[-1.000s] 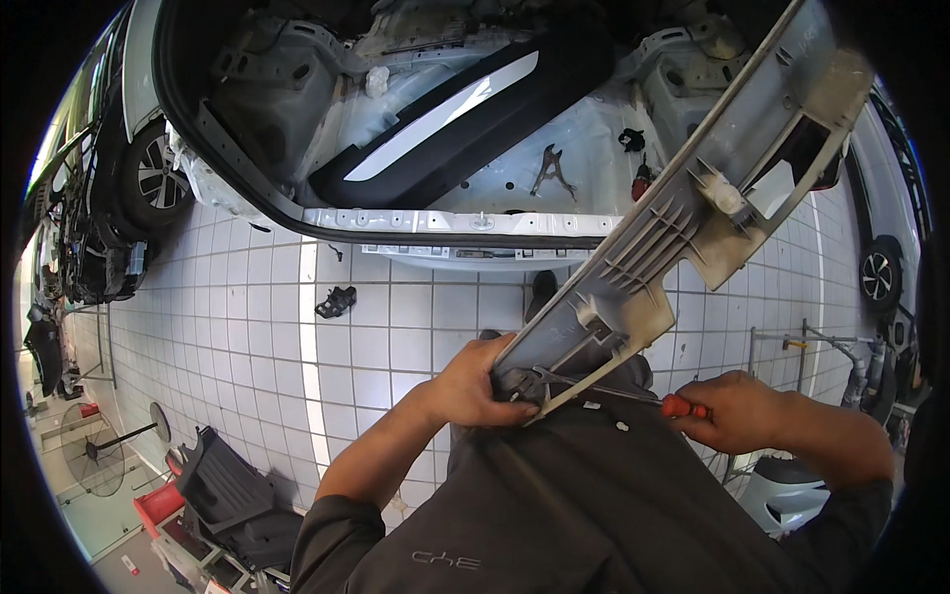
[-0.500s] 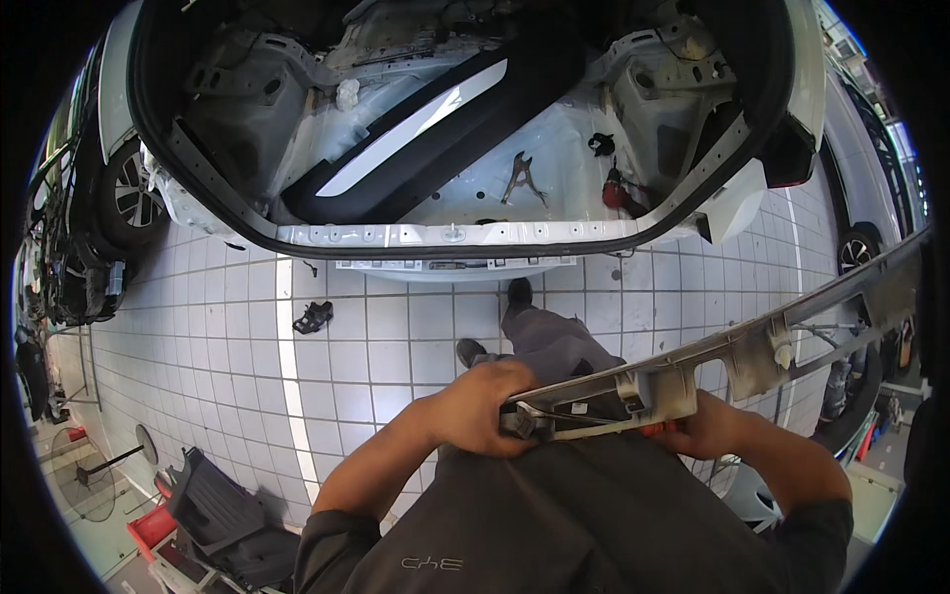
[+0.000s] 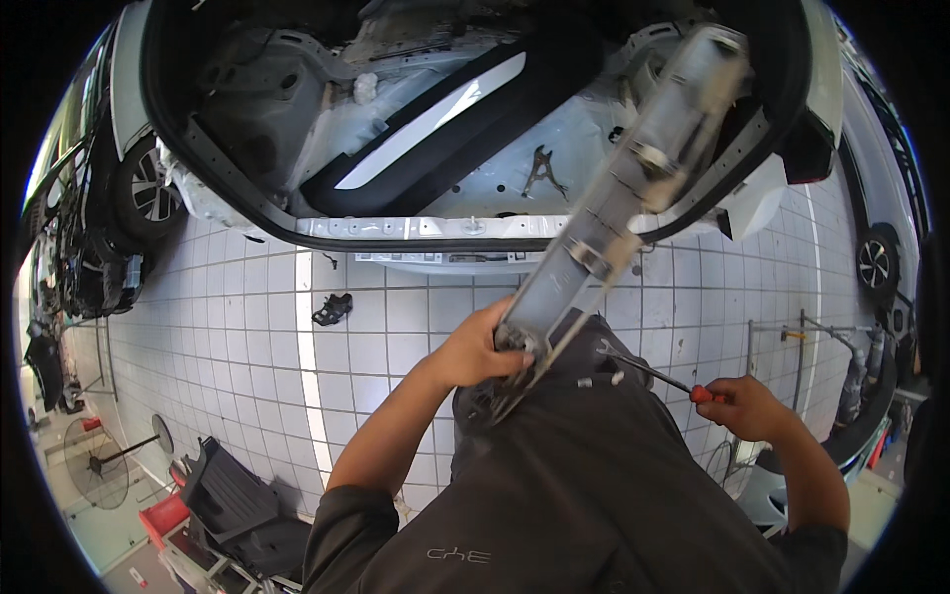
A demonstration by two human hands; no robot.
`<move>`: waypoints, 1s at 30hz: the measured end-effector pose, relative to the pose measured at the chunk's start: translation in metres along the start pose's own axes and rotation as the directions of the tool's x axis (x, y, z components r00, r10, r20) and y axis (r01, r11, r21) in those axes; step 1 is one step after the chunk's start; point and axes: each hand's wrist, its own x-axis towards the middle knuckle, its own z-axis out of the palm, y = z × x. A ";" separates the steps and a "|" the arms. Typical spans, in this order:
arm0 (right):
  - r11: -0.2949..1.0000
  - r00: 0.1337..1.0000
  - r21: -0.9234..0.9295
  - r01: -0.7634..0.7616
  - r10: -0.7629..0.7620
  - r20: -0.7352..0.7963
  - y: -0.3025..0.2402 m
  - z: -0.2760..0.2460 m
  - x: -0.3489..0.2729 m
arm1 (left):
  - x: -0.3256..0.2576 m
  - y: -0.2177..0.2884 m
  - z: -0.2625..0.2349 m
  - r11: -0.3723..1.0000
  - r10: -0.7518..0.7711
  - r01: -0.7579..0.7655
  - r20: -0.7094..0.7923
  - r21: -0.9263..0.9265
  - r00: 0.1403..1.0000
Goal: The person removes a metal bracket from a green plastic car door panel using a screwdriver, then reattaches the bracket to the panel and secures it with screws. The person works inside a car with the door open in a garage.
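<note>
My left hand [image 3: 477,348] is closed around the near end of a long grey plastic trim panel [image 3: 572,282]. The panel slants up and away to the right, its far end over the right side of the open car trunk. Clips and brackets line its face, and the far part is blurred. In my right hand [image 3: 749,407] is a forked pry tool [image 3: 673,381] with a red handle and a thin metal shaft. Its forked tip points left over my leg, apart from the panel.
A black panel with a silver strip [image 3: 435,119] lies across the trunk floor, beside metal pliers [image 3: 542,172]. The trunk's rear sill [image 3: 396,230] crosses ahead. A small black part [image 3: 332,309] lies on the tiles. At lower left are a fan [image 3: 96,462] and dark plastic panels [image 3: 230,500].
The trim panel has swung from pointing right to pointing up over the trunk, still in my left hand. My right hand has come away from it, and the pry tool now shows.
</note>
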 end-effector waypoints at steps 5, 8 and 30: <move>0.991 0.994 0.086 0.100 -0.096 -0.049 -0.007 0.006 0.018 | 0.007 0.018 -0.014 0.988 -0.107 0.072 -0.284 -0.133 0.953; 0.973 0.968 0.083 0.216 -0.202 -0.150 0.008 0.014 0.042 | 0.009 0.021 -0.013 0.978 -0.019 -0.063 -0.387 -0.198 0.922; 0.759 0.757 0.013 0.651 -0.650 0.061 -0.019 0.014 0.021 | -0.050 0.022 0.000 0.835 0.141 -0.386 -0.524 -0.393 0.840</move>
